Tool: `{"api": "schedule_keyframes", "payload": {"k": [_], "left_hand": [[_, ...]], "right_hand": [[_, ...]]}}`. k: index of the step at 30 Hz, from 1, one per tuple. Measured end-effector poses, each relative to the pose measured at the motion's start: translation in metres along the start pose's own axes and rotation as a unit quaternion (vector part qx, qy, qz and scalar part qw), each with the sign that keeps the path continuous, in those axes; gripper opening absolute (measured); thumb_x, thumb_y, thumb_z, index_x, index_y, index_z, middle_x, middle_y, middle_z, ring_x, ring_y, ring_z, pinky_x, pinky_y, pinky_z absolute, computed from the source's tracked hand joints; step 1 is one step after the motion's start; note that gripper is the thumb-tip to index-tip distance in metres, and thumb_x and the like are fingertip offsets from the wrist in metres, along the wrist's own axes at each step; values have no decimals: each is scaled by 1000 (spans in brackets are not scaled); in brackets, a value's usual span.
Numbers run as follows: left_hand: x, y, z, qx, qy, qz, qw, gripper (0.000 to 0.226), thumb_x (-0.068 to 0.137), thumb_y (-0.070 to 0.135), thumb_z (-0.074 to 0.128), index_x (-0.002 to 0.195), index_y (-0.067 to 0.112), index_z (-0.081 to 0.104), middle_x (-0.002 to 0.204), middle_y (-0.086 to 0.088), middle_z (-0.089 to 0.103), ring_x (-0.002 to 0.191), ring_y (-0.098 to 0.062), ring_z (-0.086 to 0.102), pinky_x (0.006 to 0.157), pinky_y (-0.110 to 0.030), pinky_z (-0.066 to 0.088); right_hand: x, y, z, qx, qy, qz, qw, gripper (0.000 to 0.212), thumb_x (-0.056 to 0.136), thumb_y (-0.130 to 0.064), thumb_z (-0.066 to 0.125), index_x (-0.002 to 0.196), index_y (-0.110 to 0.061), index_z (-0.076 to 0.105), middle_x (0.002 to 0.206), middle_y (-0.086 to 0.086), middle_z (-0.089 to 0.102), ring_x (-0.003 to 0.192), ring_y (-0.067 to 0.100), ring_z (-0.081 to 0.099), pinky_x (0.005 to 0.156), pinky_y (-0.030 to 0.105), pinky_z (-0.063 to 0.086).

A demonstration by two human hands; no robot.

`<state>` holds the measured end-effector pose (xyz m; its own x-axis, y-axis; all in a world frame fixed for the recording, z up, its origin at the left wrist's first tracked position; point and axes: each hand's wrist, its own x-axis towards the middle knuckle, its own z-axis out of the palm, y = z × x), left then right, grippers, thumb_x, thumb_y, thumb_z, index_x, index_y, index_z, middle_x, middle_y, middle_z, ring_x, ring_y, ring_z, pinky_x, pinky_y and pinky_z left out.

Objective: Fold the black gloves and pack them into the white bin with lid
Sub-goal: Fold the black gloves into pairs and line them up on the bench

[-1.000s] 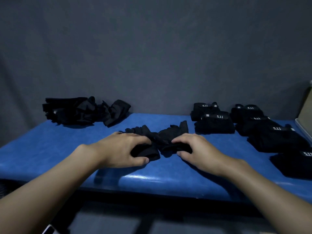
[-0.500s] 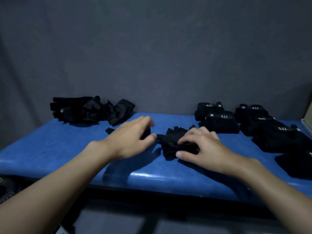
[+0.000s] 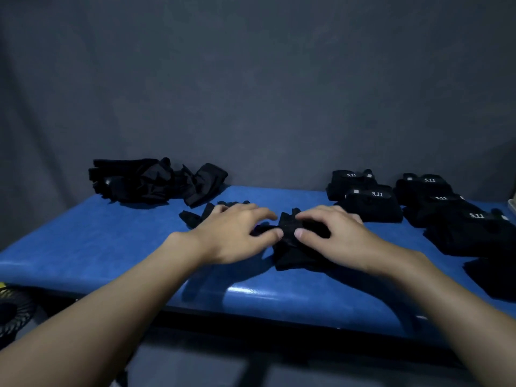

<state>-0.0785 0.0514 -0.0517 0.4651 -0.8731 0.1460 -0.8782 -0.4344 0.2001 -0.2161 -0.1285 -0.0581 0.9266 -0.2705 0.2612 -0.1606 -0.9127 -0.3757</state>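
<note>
A crumpled black glove (image 3: 291, 248) lies mid-table on the blue table top (image 3: 111, 247). My left hand (image 3: 237, 236) comes in from the left and pinches its left part between thumb and fingers. My right hand (image 3: 335, 236) holds its right part, thumb tip almost touching my left thumb. A second loose black glove (image 3: 195, 216) lies partly under my left hand's far side. The white bin (image 3: 512, 208) shows only as a pale sliver at the right edge; no lid is in view.
A heap of unfolded black gloves (image 3: 156, 182) sits at the back left. Several folded gloves with white "5.11" labels (image 3: 368, 203) fill the right side, reaching the front right edge. A dark fan (image 3: 14, 311) stands below the table's left end.
My left hand has come down from above the left glove and moved right onto the middle glove. The right hand has stayed on that glove, which is now bunched between both thumbs.
</note>
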Motion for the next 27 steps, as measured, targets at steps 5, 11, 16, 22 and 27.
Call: {"api": "schedule_keyframes", "payload": {"k": [5, 11, 16, 22, 27], "left_hand": [[-1, -40, -14, 3, 79, -87, 993, 38, 96, 56, 34, 117, 37, 59, 119, 11, 60, 118, -14, 53, 103, -46, 33], [6, -90, -18, 59, 97, -160, 981, 34, 98, 45, 40, 119, 29, 62, 125, 1, 58, 120, -23, 52, 102, -43, 39], [13, -120, -16, 81, 65, -180, 978, 41, 99, 47, 38, 134, 32, 54, 146, 6, 46, 136, -20, 39, 107, -45, 33], [13, -143, -21, 92, 60, -181, 977, 43, 101, 44, 36, 140, 33, 50, 149, 10, 41, 139, -17, 32, 110, -45, 29], [12, -146, -23, 85, 82, -169, 978, 45, 97, 42, 45, 140, 32, 49, 145, 6, 45, 135, -20, 36, 109, -44, 32]], "right_hand": [[34, -24, 7, 41, 2, -18, 999, 34, 92, -48, 56, 122, -35, 61, 125, -18, 60, 124, 8, 47, 114, 38, 29], [104, -60, 41, 124, -36, -24, 991, 30, 91, -40, 61, 119, -32, 62, 119, -13, 64, 116, 11, 58, 108, 38, 40], [163, -79, 73, 172, -76, -4, 982, 39, 92, -32, 60, 130, -35, 56, 121, 0, 60, 116, 15, 57, 106, 37, 43], [207, -84, 104, 148, -118, 34, 981, 47, 81, -39, 55, 128, -42, 58, 105, -13, 58, 118, 17, 56, 109, 45, 38], [213, -90, 104, 195, -79, 31, 977, 41, 88, -29, 51, 128, -30, 62, 129, -3, 64, 101, 13, 57, 96, 35, 40]]}}
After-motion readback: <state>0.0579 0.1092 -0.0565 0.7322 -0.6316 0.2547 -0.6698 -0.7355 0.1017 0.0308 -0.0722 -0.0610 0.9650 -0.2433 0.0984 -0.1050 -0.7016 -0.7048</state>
